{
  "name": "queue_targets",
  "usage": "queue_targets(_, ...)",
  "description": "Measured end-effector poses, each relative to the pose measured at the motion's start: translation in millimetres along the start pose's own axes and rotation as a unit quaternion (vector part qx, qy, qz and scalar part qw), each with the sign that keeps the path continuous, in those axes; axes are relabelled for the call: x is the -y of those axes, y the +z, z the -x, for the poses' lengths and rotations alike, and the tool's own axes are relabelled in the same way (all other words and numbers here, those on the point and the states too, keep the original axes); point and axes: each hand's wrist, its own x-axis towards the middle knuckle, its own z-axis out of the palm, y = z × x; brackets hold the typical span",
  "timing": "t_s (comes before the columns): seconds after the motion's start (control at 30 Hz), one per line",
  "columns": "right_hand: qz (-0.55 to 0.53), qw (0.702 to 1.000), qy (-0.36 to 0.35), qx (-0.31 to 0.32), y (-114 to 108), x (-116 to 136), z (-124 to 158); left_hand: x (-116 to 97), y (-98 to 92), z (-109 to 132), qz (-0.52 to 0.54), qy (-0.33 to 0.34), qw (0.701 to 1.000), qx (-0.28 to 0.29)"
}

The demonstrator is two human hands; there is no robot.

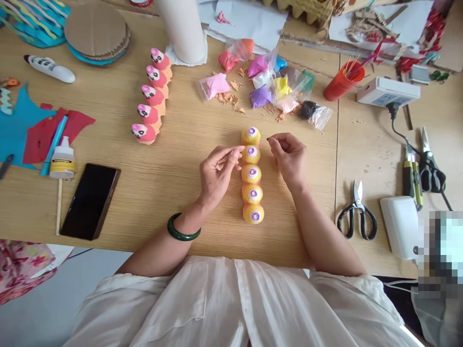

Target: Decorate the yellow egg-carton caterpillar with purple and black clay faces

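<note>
A: What is worn over the torso?
B: A white shirt (pixel 224 318), lower frame: lightly creased, with a vertical placket (pixel 246 308) at lower centre and a stitched pocket (pixel 190 299) to its left.
A: The sleeves (pixel 119 291)?
B: White, loose, at lower left and right.
A: Other ornament?
B: A bangle (pixel 181 235), left of centre: dark green, smooth, rounded.

Your left hand (pixel 218 172) is at the edge of the row of yellow domes (pixel 252 174); your right hand (pixel 290 156) pinches a tiny dark bit (pixel 268 139) just beside it, and coloured packets (pixel 261 97) lie beyond
</note>
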Motion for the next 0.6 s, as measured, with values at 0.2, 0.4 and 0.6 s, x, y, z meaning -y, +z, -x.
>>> queue_targets(0.2,0.039,0.995,-0.069,0.067,-6,-17,-22,15,-0.1,-28,-0.054,0.038,0.997,0.027)
queue_targets(0.4,0.013,0.994,-0.074,0.075,-5,-22,-28,37,0.1,-63,-0.036,0.039,0.993,0.107)
queue_targets(0.6,0.001,0.996,-0.067,0.058,-6,-22,-31,44,1.3,-73,-0.014,0.011,0.988,0.151)
